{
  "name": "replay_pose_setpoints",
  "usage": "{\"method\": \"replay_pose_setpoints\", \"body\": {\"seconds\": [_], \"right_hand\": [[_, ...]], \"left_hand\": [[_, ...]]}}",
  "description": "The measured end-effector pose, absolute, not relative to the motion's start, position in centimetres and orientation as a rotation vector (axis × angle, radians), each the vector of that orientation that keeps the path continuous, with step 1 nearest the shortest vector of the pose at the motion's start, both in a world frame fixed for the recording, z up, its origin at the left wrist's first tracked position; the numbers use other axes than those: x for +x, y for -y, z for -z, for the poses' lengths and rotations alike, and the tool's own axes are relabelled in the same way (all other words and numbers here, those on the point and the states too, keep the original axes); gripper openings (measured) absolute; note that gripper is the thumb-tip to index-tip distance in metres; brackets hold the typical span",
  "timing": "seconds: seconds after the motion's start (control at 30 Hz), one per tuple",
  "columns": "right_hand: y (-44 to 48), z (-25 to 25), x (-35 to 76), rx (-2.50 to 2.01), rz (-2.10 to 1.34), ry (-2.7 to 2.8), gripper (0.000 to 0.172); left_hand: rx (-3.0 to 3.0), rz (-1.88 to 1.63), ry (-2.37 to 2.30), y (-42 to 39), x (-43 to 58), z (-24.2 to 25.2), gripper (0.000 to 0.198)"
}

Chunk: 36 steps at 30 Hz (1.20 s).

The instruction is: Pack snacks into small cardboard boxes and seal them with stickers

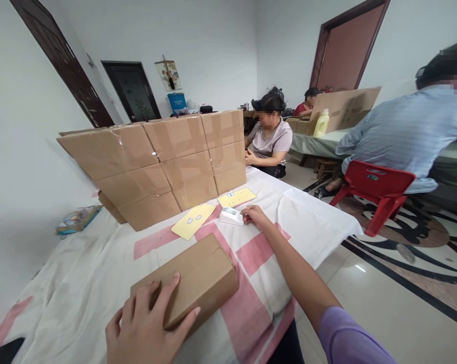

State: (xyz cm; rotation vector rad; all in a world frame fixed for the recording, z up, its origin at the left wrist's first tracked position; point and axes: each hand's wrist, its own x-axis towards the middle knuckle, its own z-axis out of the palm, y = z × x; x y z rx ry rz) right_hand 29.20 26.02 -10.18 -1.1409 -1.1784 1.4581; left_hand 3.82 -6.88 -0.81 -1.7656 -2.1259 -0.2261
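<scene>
On the table [307, 225], your left hand [144, 321] lies spread on a near box [194, 270]; your right hand [256, 216], grip unclear, touches a white gadget [231, 217].

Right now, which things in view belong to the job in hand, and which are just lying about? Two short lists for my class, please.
Likely in the job:
cardboard box, under the left hand
small white device, at the right hand
yellow cards, perhaps, lying near the device

Apparently just about:
colourful packet, far left
pale yellow bottle, farther back
wall hanging
</scene>
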Motion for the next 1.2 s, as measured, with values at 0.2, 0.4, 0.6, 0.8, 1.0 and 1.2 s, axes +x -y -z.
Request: {"method": "replay_pose_setpoints", "body": {"seconds": [0.2,0.4,0.6,0.8,1.0,1.2], "right_hand": [[-26.16,10.33,29.47,-1.177,-1.455,1.198,0.026],[-26.08,10.21,29.64,-1.165,-1.478,1.218,0.025],[-26.14,10.34,29.77,-1.156,-1.487,1.215,0.027],[-26.07,10.29,29.82,-1.145,-1.497,1.197,0.029],[-26.06,10.12,29.94,-1.178,-1.485,1.178,0.023],[-26.12,9.85,30.09,-1.215,-1.468,1.186,0.023]], "left_hand": [[-1.763,0.220,2.109,6.96,3.92,0.78,0.050],[-1.766,0.239,2.124,7.07,4.02,0.65,0.050],[-1.770,0.280,2.110,7.09,4.07,0.62,0.049],[-1.765,0.266,2.113,7.08,4.04,0.70,0.050],[-1.774,0.300,2.132,7.15,4.02,0.70,0.049],[-1.776,0.327,2.140,7.12,4.09,0.69,0.049]]}}
